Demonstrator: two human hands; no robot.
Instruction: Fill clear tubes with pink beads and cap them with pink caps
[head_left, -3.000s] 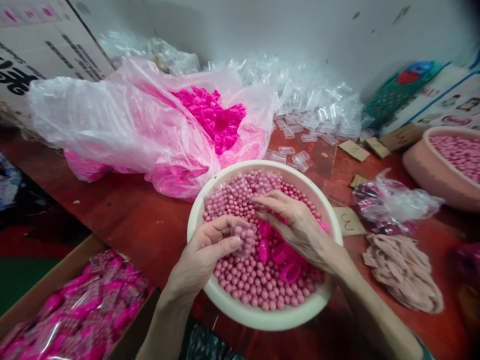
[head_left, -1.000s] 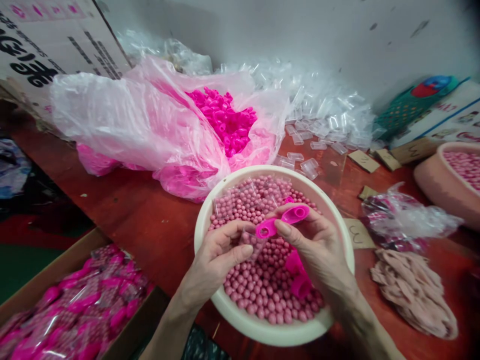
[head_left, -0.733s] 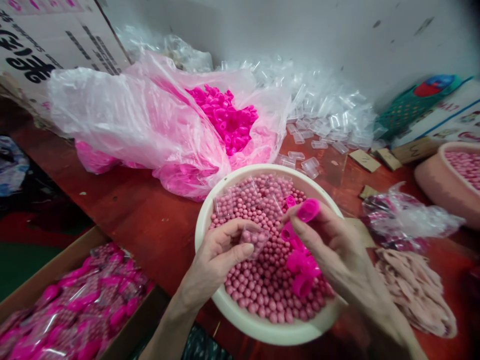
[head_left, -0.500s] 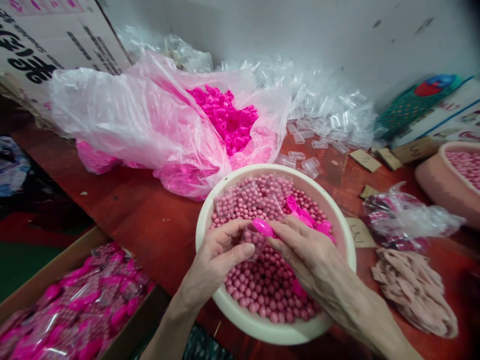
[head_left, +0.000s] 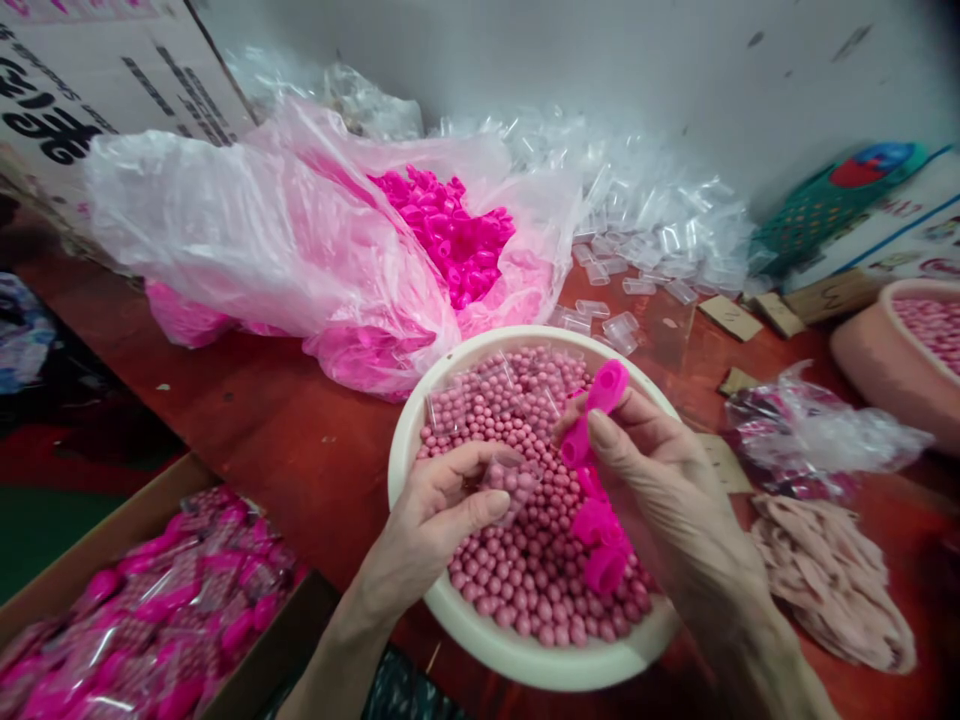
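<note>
Between the thumb and fingers of my left hand (head_left: 442, 510) is a small clear plastic container (head_left: 512, 484) with pink beads inside. My right hand (head_left: 660, 470) pinches a bright pink plastic cap (head_left: 595, 412), its hollow side showing, to the right of the container and apart from it. Both hands are over a cream basin (head_left: 499, 660) of round pink beads (head_left: 540, 590). More pink caps (head_left: 604, 540) lie on the beads beneath my right hand. Several clear containers (head_left: 448, 408) rest on the beads toward the basin's back left.
Behind the basin, a plastic bag (head_left: 285, 230) spills open with pink caps. Clear containers (head_left: 660, 220) are heaped along the wall. A carton (head_left: 112, 550) at lower left holds filled packs. To the right lie a beige cloth (head_left: 832, 580), a crumpled bag (head_left: 817, 420) and another basin (head_left: 862, 345).
My right hand has drawn away from the container to the right, turning the pink cap so its hollow side shows. My left hand stays nearly in place with the container.
</note>
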